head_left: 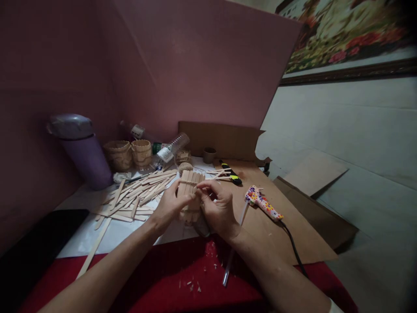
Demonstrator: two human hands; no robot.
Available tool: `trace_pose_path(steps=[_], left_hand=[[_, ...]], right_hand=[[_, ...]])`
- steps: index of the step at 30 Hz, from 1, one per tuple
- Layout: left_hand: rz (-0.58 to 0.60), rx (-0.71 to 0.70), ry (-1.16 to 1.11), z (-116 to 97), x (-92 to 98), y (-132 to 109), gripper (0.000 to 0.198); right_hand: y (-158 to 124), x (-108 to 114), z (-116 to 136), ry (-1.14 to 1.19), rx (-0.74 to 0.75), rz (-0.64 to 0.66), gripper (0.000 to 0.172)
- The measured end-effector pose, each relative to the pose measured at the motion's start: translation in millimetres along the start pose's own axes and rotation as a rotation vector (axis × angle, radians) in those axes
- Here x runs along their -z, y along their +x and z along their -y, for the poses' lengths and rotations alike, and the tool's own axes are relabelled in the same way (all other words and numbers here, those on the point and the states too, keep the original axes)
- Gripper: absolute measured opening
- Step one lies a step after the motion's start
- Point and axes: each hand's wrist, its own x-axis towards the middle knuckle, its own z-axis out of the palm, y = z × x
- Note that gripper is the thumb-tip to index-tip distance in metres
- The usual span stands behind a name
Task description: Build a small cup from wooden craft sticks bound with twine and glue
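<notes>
A small holder made of upright wooden craft sticks is raised over the front of the table. My left hand grips it from the left, with the thumb across its front. A strand of twine runs round its upper part. My right hand is closed in a pinch on the twine at the holder's right side; the strand between the fingertips is mostly hidden. Just behind the holder lies a ball of twine. Loose craft sticks are heaped to the left of my left hand.
A flowery glue gun with a glue stick and black cord lies on brown cardboard at right. Behind are a yellow-black cutter, a small brown pot, plastic bottles, two woven-looking cups and a purple tumbler.
</notes>
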Motion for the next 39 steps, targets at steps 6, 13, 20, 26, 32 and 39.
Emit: trace_pose_path(steps=[6,13,20,26,32,39], left_hand=[[0.045,0.018,-0.15,3,1.2,2,0.044],[0.043,0.091,-0.233,0,1.8,-1,0.034],[0.031,0.035,-0.223,5,1.6,0,0.034],[0.077,0.004,-0.256,2,3.5,1,0.049],[0.126,0.006,-0.276,0,5.3,0,0.043],[0.091,0.009,-0.284,0,2.9,-1,0.035]], right_hand=[[2,2,6,0.051,-0.023,0.024,0.009],[-1,7,10,-0.127,0.209,-0.004,0.024],[-3,10,8,-0.29,0.382,0.086,0.036],[-3,11,1,-0.378,0.47,0.073,0.039],[-5,9,-3,-0.235,0.383,0.058,0.033],[-4,3,-8,-0.022,0.282,0.022,0.03]])
